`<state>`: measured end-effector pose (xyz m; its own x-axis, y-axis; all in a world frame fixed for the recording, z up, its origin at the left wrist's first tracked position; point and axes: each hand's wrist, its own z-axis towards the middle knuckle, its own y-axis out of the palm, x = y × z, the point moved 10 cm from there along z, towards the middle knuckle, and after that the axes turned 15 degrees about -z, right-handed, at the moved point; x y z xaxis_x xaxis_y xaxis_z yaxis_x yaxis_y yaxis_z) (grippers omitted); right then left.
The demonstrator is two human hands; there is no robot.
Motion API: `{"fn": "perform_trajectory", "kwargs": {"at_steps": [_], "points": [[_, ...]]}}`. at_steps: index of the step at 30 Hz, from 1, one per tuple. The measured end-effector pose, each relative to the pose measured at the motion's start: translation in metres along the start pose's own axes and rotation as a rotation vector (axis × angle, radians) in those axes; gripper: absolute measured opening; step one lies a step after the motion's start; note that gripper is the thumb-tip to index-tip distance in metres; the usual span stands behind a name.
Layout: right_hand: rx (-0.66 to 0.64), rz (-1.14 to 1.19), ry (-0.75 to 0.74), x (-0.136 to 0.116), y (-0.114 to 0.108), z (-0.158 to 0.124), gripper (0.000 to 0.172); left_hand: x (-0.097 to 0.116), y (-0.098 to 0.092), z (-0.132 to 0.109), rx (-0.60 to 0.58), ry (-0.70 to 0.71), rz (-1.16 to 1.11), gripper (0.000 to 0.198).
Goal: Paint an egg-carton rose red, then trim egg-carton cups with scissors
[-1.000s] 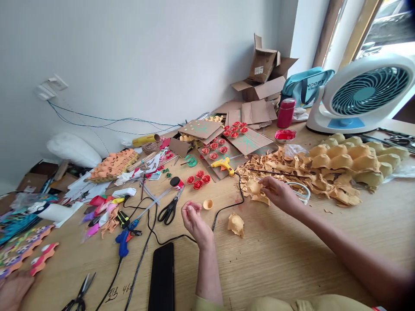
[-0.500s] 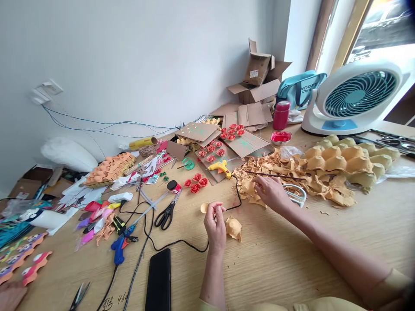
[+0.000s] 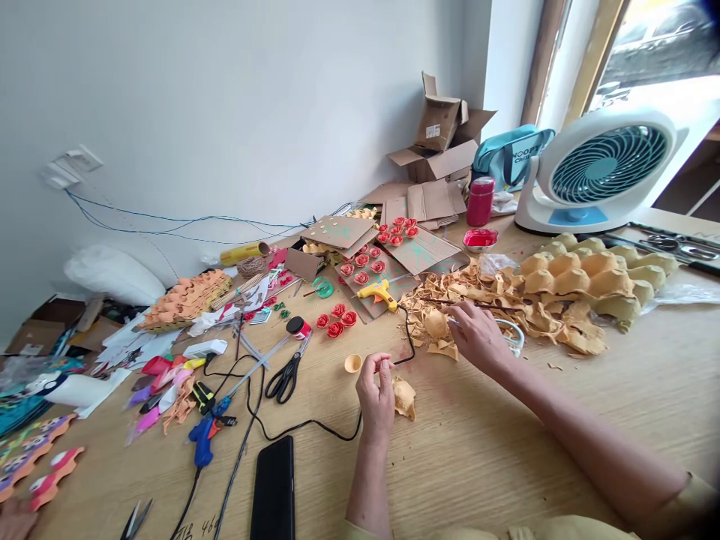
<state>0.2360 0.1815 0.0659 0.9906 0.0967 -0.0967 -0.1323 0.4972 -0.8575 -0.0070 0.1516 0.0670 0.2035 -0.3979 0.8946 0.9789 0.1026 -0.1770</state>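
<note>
My left hand (image 3: pixel 376 394) is raised over the table with thumb and fingertips pinched together; anything between them is too small to make out. Just left of it stands a small round egg-carton cup (image 3: pixel 353 364). A torn-edged carton cup (image 3: pixel 403 397) lies on its right, partly behind the hand. Over the edge of the scrap pile, my right hand (image 3: pixel 477 331) reaches with fingers bent downward and partly apart. A white looped handle, like that of scissors (image 3: pixel 513 336), shows beyond its wrist. Another carton cup (image 3: pixel 436 324) is by its fingertips.
Carton scraps (image 3: pixel 450 292) and egg trays (image 3: pixel 585 274) spread at the right. A yellow glue gun (image 3: pixel 378 294) lies near red paper roses (image 3: pixel 336 321). Black scissors (image 3: pixel 286 375), a phone (image 3: pixel 274 487), a blue glue gun (image 3: pixel 203 439) and cables lie left. Someone's hand (image 3: pixel 16 517) is at lower left.
My right hand has moved slightly right, away from the carton cup and toward the white handle. My left hand has shifted a little right of the small cup. The view has turned slightly.
</note>
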Motion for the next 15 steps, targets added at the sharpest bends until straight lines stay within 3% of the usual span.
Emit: {"fn": "perform_trajectory", "kwargs": {"at_steps": [9,15], "points": [[-0.093,-0.118,0.005,0.027,-0.006,-0.011,0.024,0.004,-0.002,-0.002,-0.025,0.019,0.049,0.023],[-0.218,-0.252,0.025,0.047,0.0,-0.036,0.015,0.007,0.014,-0.012,-0.242,0.038,0.202,0.016]]}}
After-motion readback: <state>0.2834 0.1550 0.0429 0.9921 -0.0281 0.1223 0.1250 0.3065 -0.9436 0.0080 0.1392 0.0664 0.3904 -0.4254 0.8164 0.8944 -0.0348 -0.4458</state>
